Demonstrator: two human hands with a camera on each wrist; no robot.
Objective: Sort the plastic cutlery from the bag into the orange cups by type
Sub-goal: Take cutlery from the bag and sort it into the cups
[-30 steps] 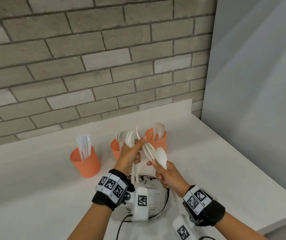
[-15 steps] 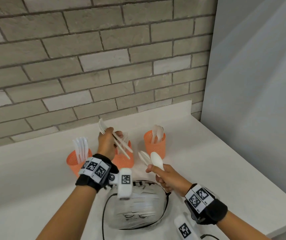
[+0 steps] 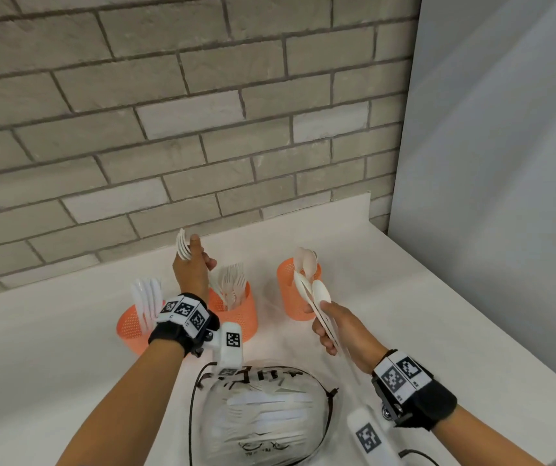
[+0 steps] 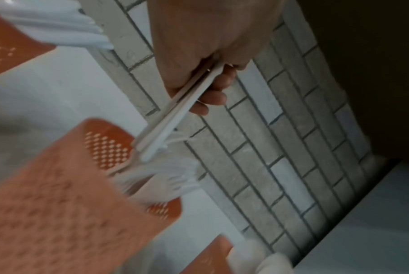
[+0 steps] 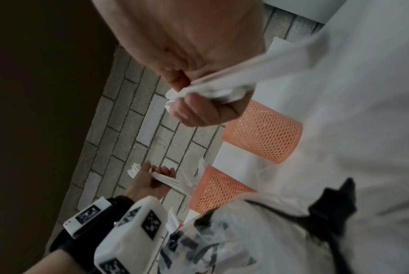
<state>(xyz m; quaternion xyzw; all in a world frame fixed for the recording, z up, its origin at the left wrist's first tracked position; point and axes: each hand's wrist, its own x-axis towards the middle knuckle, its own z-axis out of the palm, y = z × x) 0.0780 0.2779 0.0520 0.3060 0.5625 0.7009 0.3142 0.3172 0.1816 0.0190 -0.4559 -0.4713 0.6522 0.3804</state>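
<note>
Gripping forks (image 3: 182, 245), left hand (image 3: 191, 270) hovers above middle cup (image 3: 236, 314); right hand (image 3: 343, 327) clutches spoons (image 3: 313, 294) near right cup (image 3: 291, 290). Bag (image 3: 263, 415) on tabletop (image 3: 404, 314), nearer person.

Bare forearms w/ black wristbands (image 3: 182, 334), b&w square-code tags, white cam pods (image 3: 231, 344), thin black cable.

My left forearm hides the near side of the leftmost orange cup (image 3: 131, 327), my right wrist camera smears the spoons (image 5: 224, 87) I grip into a white blur (their count unreadable), and the bag (image 3: 263, 422) is cut off at the bottom edge.
</note>
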